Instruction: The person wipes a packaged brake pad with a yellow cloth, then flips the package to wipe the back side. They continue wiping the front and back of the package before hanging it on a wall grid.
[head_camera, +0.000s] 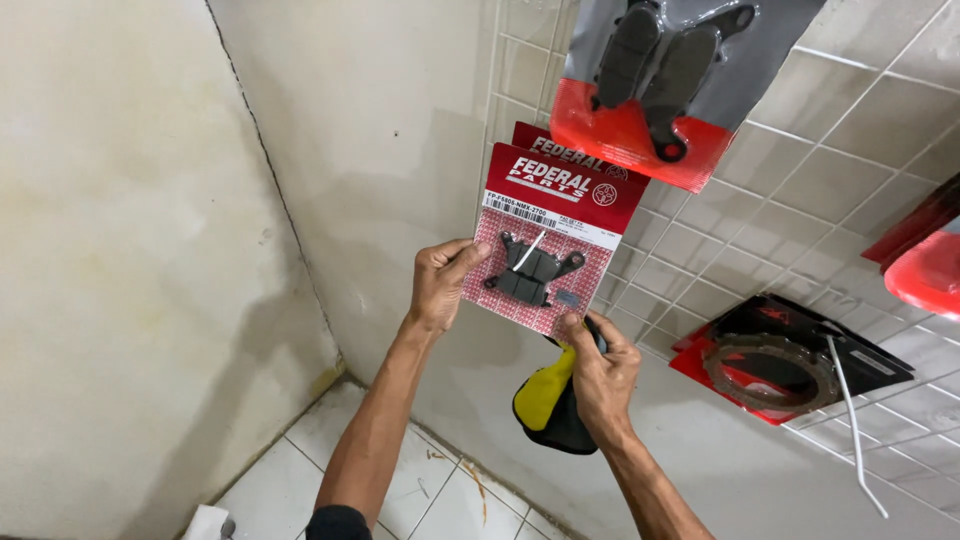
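Observation:
Both my hands hold a red carded blister pack of dark brake pads (545, 250) up against a white wire grid panel (760, 220) on the wall. My left hand (442, 283) pinches the pack's left edge, thumb on its front. My right hand (597, 368) grips the bottom right corner. That same hand also has a yellow and black cloth (547, 405) hanging from it. A second, similar red pack (560, 145) sits directly behind the held one.
Another red and grey brake pad pack (665, 85) hangs higher on the grid. A black and red pack with a round ring-shaped part (775, 365) hangs at right, with a white hook (850, 420) below it. More red packaging (925, 265) shows at the right edge. A tiled floor (300, 480) lies below.

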